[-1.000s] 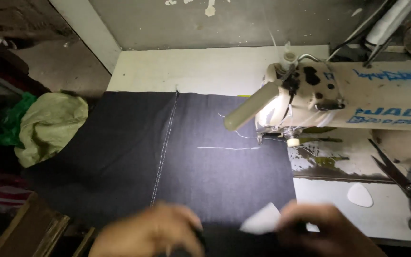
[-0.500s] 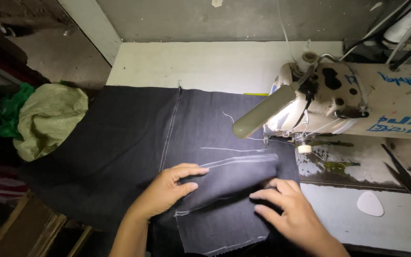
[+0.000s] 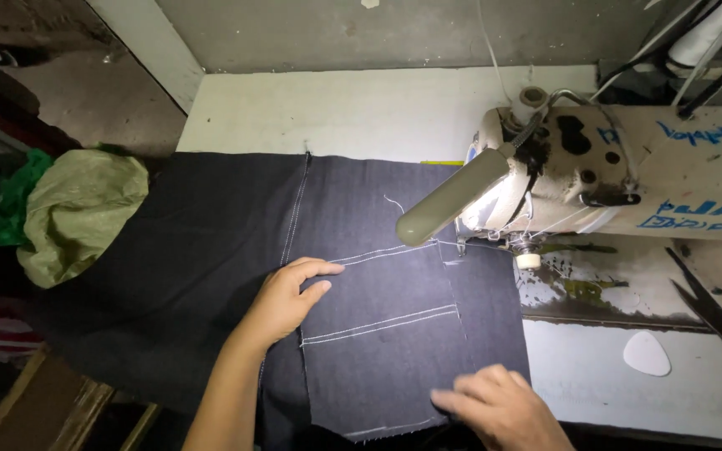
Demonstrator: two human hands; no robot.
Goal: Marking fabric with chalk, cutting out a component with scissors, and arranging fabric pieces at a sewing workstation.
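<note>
Flat on the worktop, dark denim panel spreads left-right, its left edge overhanging; smaller stitched denim piece lies on top, long axis near-far, far end by the sewing machine. Left hand open, palm pressing its left edge. Right hand open, fingers flat on near-right corner. Scissors far right; bare worktop beyond.

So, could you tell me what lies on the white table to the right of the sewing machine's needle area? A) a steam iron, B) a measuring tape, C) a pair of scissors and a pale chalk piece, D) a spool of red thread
C: a pair of dark scissors lies at the right edge of the white table, with a pale chalk piece beside it, below the sewing machine.
</note>
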